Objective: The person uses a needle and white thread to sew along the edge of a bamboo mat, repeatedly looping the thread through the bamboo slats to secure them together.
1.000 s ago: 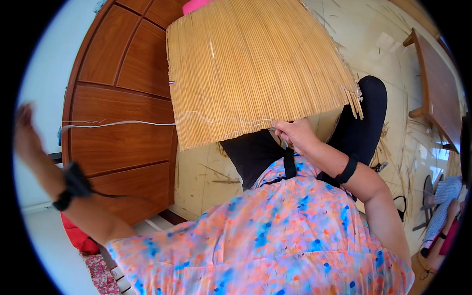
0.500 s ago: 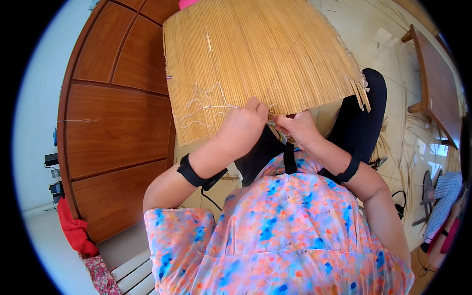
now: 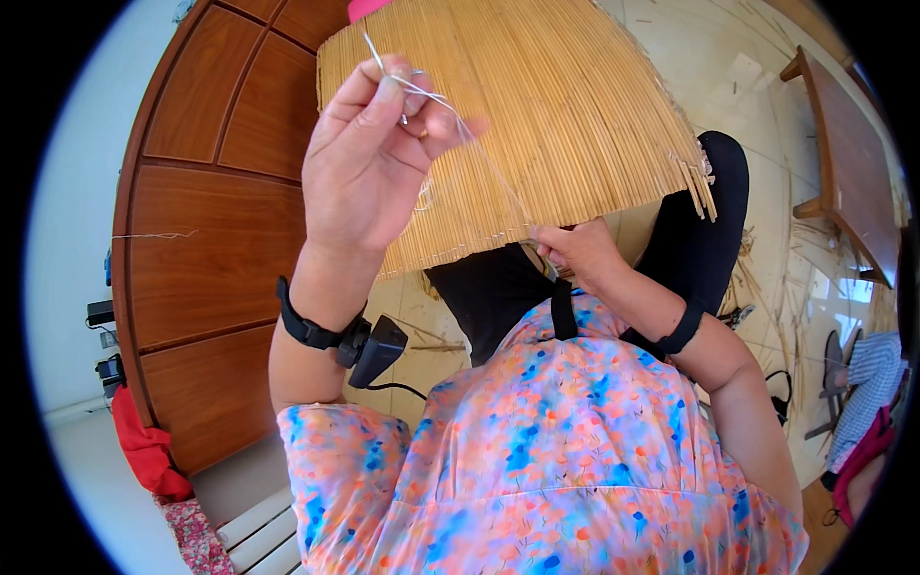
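Note:
A tan mat of thin reed stalks (image 3: 537, 105) spreads out in front of me over my lap, its near edge just above my knees. My left hand (image 3: 369, 158) is raised over the mat's left part, thumb and fingers pinching a thin, pale needle (image 3: 371, 48). White thread (image 3: 494, 175) loops around these fingers and runs taut down to the near edge of the mat. At that spot my right hand (image 3: 585, 251) grips the edge between thumb and fingers. Small stitches show along the edge left of it.
A brown wooden cabinet (image 3: 225, 244) stands close on the left. At the right is a low wooden table (image 3: 848, 158). Loose stalks (image 3: 786, 297) litter the tiled floor, and another person's checked trouser leg (image 3: 867, 388) shows at the far right.
My left hand has risen up and left from the mat's edge, drawing the thread out taut. The loose thread loops on the mat have shifted. My right hand stays at the edge.

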The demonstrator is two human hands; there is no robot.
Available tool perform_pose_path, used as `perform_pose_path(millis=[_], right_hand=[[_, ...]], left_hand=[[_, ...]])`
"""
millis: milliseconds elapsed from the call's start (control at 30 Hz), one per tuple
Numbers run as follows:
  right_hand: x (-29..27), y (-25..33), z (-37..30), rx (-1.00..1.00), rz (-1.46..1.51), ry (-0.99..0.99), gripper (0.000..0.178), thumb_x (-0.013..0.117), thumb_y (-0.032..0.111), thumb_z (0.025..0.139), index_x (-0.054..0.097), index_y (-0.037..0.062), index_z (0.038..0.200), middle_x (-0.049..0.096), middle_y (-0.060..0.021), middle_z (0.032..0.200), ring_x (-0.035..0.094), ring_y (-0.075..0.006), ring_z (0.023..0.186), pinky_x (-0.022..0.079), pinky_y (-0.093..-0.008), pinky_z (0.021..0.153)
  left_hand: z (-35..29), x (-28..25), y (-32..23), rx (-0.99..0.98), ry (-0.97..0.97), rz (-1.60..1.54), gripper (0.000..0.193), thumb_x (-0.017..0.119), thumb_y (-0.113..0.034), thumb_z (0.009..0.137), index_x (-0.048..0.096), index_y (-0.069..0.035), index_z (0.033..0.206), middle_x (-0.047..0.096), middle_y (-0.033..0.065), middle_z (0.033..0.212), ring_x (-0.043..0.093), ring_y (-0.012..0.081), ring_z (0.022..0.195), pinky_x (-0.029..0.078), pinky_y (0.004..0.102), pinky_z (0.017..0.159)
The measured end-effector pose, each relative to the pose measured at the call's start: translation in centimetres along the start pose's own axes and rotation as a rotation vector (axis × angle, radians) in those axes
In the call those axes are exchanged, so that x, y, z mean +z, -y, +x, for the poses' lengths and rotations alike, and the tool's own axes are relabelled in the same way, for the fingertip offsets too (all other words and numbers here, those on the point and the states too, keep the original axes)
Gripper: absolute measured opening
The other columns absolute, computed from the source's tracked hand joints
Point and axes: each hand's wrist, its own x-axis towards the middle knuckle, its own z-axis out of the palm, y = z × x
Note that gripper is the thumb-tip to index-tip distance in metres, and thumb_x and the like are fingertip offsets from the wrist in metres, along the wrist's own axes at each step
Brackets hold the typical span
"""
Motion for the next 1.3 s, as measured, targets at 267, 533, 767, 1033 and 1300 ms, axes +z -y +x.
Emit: perform_pose_path(millis=[267,533,767,1033,1300], right_hand=[[-0.6,0.5,-0.2,0.139,0.050,0.004,0.011,0.069,0.009,0.079,0.062,0.0017,0.076,0.060,-0.0057,0.062,0.048,-0.0089,0.044,0.033,-0.0236,0.037],[0.7,0.8,-0.6,0.116,0.033,-0.074,0.013,0.068,0.009,0.083,0.061,0.0029,0.074,0.058,-0.0040,0.061,0.042,-0.0073,0.041,0.028,-0.0220,0.037],[0.4,-0.1,0.0,0.158,0.069,-0.030,0.011,0.068,0.008,0.082,0.063,0.0011,0.090,0.063,-0.0068,0.068,0.051,-0.0089,0.048,0.038,-0.0205,0.040],[-0.8,-0.9,-0.2,0.071,0.003,0.165,0.020,0.069,0.019,0.087,0.065,0.0009,0.095,0.066,-0.0053,0.073,0.054,-0.0073,0.051,0.041,-0.0196,0.043],[-1.5,-0.9,-0.6,0.068,-0.020,0.084,0.019,0.067,0.020,0.091,0.065,0.0032,0.084,0.065,-0.0031,0.072,0.053,-0.0062,0.052,0.038,-0.0194,0.043]], left_hand=[[1.1,2.8,-2.8,0.227,0.304,1.323,0.010,0.053,-0.003,0.093,0.057,-0.004,0.102,0.055,0.0072,0.083,0.057,0.0225,0.070,0.049,0.0320,0.060],[2.4,2.0,-3.7,0.512,0.915,1.637,0.015,0.057,0.004,0.078,0.057,0.000,0.092,0.046,0.0106,0.083,0.054,0.0258,0.067,0.046,0.0307,0.056],[3.5,2.0,-3.9,0.481,1.077,1.715,0.025,0.058,-0.001,0.080,0.060,-0.001,0.105,0.050,0.0089,0.085,0.057,0.0211,0.068,0.047,0.0293,0.056],[4.6,-9.6,-10.5,0.314,-0.329,2.042,0.020,0.062,-0.012,0.092,0.067,-0.007,0.111,0.068,0.0047,0.092,0.064,0.0111,0.079,0.052,0.0261,0.073],[-3.7,-2.8,0.7,-0.042,0.108,1.627,0.007,0.067,-0.008,0.086,0.064,-0.007,0.092,0.064,0.0135,0.075,0.064,0.0307,0.066,0.052,0.0354,0.059]])
